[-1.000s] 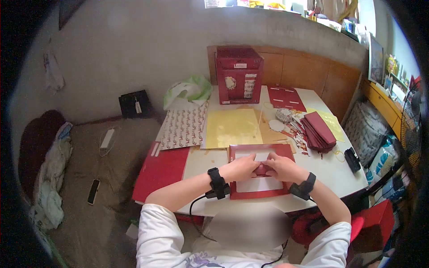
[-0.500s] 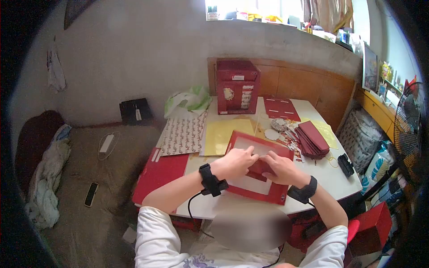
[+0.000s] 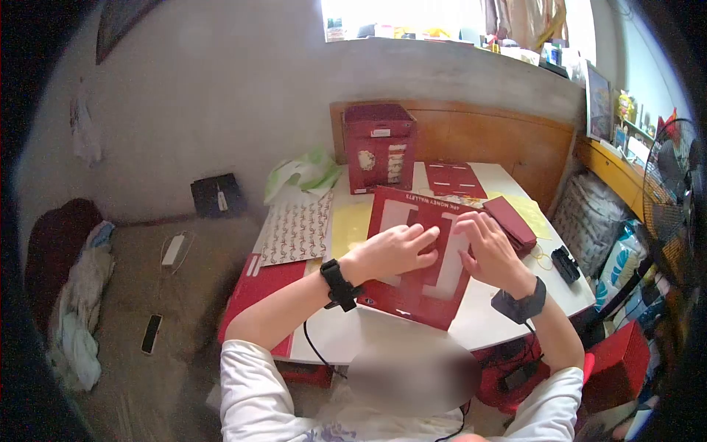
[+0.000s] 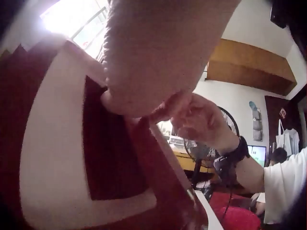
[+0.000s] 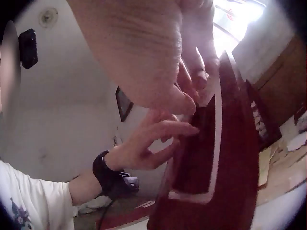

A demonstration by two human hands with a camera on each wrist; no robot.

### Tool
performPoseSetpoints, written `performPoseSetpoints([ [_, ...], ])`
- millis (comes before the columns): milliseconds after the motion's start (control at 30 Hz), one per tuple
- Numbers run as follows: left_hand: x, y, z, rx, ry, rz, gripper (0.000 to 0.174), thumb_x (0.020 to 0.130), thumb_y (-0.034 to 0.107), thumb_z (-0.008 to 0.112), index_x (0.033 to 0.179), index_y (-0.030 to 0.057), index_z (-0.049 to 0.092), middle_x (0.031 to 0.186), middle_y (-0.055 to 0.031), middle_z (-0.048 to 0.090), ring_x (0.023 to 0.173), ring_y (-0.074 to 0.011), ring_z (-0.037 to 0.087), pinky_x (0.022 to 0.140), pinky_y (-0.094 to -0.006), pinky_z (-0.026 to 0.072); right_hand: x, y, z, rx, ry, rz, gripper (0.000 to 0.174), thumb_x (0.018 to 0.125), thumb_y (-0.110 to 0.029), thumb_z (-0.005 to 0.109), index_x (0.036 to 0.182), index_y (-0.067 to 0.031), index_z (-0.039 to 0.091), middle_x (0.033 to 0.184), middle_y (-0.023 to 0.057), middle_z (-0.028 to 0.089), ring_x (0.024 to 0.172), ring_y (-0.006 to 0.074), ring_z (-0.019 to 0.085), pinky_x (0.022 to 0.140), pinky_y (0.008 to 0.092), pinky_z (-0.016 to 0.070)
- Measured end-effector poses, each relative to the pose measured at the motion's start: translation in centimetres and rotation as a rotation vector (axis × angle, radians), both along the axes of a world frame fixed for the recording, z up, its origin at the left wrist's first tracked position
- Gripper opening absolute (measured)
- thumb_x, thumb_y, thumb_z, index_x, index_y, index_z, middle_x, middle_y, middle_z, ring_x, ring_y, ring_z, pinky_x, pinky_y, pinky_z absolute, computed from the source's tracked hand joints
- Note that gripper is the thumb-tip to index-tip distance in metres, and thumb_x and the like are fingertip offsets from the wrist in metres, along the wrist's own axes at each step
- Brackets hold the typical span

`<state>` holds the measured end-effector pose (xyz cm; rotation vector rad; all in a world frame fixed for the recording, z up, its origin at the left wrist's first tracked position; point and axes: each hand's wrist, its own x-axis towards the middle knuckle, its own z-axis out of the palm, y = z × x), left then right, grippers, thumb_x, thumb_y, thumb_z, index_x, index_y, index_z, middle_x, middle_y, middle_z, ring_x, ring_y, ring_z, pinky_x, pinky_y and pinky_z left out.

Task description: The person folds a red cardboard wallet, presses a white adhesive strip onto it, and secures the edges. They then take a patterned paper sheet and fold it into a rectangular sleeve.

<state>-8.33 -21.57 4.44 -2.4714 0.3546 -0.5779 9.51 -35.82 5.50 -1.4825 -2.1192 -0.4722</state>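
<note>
A large red card [image 3: 412,295] with white window panels and the print "money wallets" stands tilted up off the white table [image 3: 508,309]. My left hand [image 3: 398,249] lies across its middle red strip, fingers on the face. My right hand [image 3: 490,247] holds the card's right part. In the left wrist view the card [image 4: 110,158] fills the frame, and the right hand [image 4: 201,120] pinches its edge with curled fingers. The right wrist view shows the left hand [image 5: 153,141] reaching onto the card [image 5: 230,158], fingertips on the strip.
A red box [image 3: 378,146] stands at the table's back. A stack of red envelopes [image 3: 509,219] lies at right, near a black item [image 3: 565,264]. A patterned sheet [image 3: 298,228], a yellow sheet [image 3: 350,225] and a red sheet [image 3: 254,291] lie at left. A fan [image 3: 666,199] stands far right.
The red card lay flat on the table a second ago. Both hands have lifted its far edge, so it now stands steeply tilted toward me.
</note>
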Motion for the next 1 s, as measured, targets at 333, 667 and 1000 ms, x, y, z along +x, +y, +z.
performPoseSetpoints([
  [333,2.4,-1.1,-2.0,0.253,-0.111,-0.188,0.053,0.061,0.031,0.064,0.110,0.0163,0.047,0.097,-0.0043,0.049,0.081,-0.0185,0.053,0.069,-0.0283,0.0475,-0.5,0.4,-0.1,-0.126,-0.236,0.094,0.068,0.063,-0.003,0.057,0.127,-0.0052,0.035,0.123,0.0121,0.045,0.122,0.0244,0.035,0.106,0.0378,0.0219],
  [667,1.0,-1.4,-3.2,0.040,-0.062,-0.144,0.041,0.072,0.016,0.056,0.112,0.0209,0.051,0.086,-0.0007,0.045,0.076,-0.0123,0.053,0.057,-0.0218,0.0489,2.4,-1.0,-2.2,-0.145,-0.379,-0.105,0.032,0.066,-0.009,0.058,0.097,-0.0063,0.053,0.093,0.0079,0.052,0.097,0.0250,0.049,0.090,0.0363,0.0353],
  [1000,-5.1,3.9,-4.5,-0.327,-0.019,0.433,0.032,0.076,0.021,0.060,0.103,0.0046,0.057,0.093,-0.0125,0.053,0.086,-0.0265,0.054,0.074,-0.0366,0.0476,13.4,-7.2,-8.1,-0.455,-0.124,-0.317,0.036,0.056,0.000,0.059,0.091,-0.0028,0.048,0.091,0.0144,0.051,0.091,0.0327,0.050,0.080,0.0391,0.0414],
])
